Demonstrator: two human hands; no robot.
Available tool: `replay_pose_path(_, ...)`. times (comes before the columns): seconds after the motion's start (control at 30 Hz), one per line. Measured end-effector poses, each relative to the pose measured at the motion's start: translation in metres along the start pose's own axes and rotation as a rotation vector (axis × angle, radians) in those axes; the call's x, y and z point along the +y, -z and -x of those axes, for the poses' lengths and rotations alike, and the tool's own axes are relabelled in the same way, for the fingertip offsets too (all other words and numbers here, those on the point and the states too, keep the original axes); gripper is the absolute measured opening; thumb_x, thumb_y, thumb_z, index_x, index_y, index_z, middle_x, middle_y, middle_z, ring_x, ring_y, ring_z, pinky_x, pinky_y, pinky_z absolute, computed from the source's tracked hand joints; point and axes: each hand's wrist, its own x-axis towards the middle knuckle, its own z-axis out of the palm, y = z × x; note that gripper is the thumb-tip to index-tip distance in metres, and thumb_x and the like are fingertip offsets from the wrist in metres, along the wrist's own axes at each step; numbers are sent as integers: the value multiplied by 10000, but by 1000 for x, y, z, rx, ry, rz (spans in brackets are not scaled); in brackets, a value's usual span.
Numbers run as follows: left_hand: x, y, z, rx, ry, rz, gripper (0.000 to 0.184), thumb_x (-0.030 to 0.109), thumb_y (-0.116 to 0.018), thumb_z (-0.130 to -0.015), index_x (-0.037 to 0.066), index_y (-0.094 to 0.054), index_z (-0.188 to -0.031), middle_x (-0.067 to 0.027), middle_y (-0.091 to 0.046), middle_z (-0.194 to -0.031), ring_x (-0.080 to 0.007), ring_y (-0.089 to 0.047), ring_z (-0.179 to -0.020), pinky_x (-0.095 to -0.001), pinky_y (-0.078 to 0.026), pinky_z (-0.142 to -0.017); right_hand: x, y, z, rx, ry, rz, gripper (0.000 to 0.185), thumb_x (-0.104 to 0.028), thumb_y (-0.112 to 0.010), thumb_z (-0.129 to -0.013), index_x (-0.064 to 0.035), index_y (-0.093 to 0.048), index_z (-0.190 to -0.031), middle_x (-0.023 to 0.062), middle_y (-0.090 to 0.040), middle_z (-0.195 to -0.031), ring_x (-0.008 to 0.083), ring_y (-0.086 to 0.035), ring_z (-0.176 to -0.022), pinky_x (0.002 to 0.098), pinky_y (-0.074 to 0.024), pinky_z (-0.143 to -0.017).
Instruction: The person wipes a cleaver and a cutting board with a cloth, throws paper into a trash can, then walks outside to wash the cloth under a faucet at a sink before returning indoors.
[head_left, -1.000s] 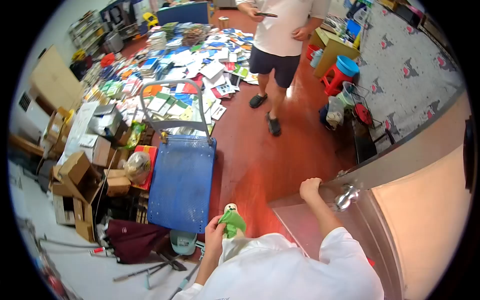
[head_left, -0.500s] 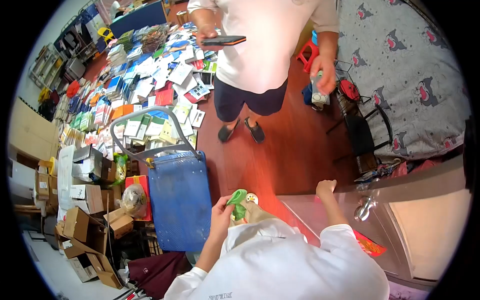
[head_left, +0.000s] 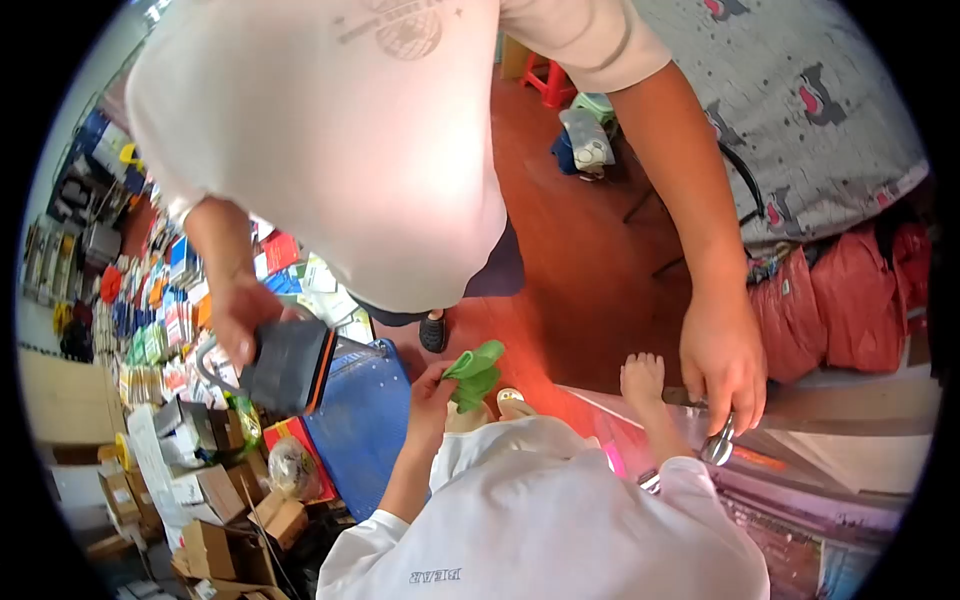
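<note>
My left hand [head_left: 430, 392] pinches a soft, crumpled green piece [head_left: 476, 374] that looks like cloth or thin plastic; its exact kind does not show. It is held in front of my white shirt [head_left: 540, 510]. My right hand [head_left: 642, 378] is by the upper edge of a pinkish door panel [head_left: 590, 402], fingers curled, their tips hidden; I cannot tell whether it grips anything. Close on its right, another person's hand [head_left: 725, 355] is on or just above a silver door knob [head_left: 717, 447]. That person's other hand [head_left: 240, 320] holds a flat dark case with an orange edge [head_left: 290, 367].
A person in a light shirt [head_left: 330, 150] stands right in front of me. At left are a blue platform trolley [head_left: 355, 430], cardboard boxes [head_left: 225, 550] and scattered books and papers [head_left: 170, 320]. Red bags [head_left: 845, 305] and a grey patterned cloth [head_left: 800, 110] are at right.
The other person has come much closer, and one of their hands has reached down to the door knob. My left hand still holds the green piece. My right hand has shifted slightly left.
</note>
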Motion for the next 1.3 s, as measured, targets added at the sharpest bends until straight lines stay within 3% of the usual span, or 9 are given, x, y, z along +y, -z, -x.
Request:
replay_pose_path(0.07,9,18,-18,-83,7,6,196,26,-504,-872,-2,-624,-1025,-12,-633,-925,-76,-569,-855,-215,-436,-765,-1,-8,2,322,84,-65,54,-121,-592,-738,-77,-623,-748,104,-620,-825,245,-580,-851,377,-419,-783)
replay_pose_path(0.27,33,55,-52,-236,54,-36,158,47,-495,-858,18,-628,-937,11,-587,-814,-60,-530,-757,-202,-403,-666,6,-1,-8,335,285,-83,54,-118,-594,-747,-67,-612,-757,90,-601,-794,247,-579,-851,368,-441,-804)
replay_pose_path(0.47,30,97,-79,-206,179,-76,217,32,-492,-816,9,-621,-990,-35,-608,-893,-116,-564,-818,-242,-439,-733,-51,0,-2,362,99,-374,49,-125,-578,-780,-83,-600,-765,89,-613,-850,257,-588,-866,387,-486,-765)
replay_pose_path(0.63,37,118,-80,-116,190,-75,307,81,-522,-851,-5,-564,-1143,-72,-617,-1057,-171,-595,-970,-291,-469,-856,-117,-14,35,229,60,-582,134,-166,-530,-851,-57,-607,-860,101,-617,-932,294,-591,-953,406,-487,-819)
replay_pose_path(0.8,102,68,-38,-276,-69,-57,405,156,-558,-873,-29,-502,-1229,-106,-585,-1166,-201,-579,-1061,-329,-463,-916,-125,-20,61,-39,2,-697,254,-229,-510,-898,-42,-629,-1022,144,-610,-1096,314,-570,-1064,393,-483,-870)
replay_pose_path(0.87,76,83,-38,-242,-27,-55,452,186,-573,-882,-38,-478,-1263,-119,-572,-1210,-213,-573,-1098,-345,-461,-940,-120,-1,69,-308,-250,-1147,369,-322,-491,-938,-37,-600,-1145,150,-577,-1216,296,-556,-1121,385,-468,-915)
replay_pose_path(1.0,17,128,-65,-121,111,-93,310,112,-554,-857,-15,-579,-1139,-70,-636,-1044,-159,-608,-946,-279,-478,-818,-138,75,94,-234,73,-2294,623,-497,-360,-978,29,-436,-1304,165,-554,-1235,289,-555,-1120,410,-431,-956)
replay_pose_path(1.1,13,125,-65,-223,146,-33,259,94,-550,-846,-5,-611,-1078,-61,-638,-990,-149,-607,-911,-267,-477,-765,-153,97,111,-231,173,-2490,641,-514,-342,-975,20,-408,-1324,186,-548,-1233,288,-546,-1126,414,-432,-957)
replay_pose_path(1.3,46,77,-42,-40,-115,-60,429,131,-560,-850,1,-497,-1253,-75,-602,-1059,-224,-600,-936,-331,-480,-829,-153,-6,182,-131,-501,-2258,501,-385,-397,-996,36,-487,-1252,167,-610,-1103,252,-590,-1042,374,-466,-909)
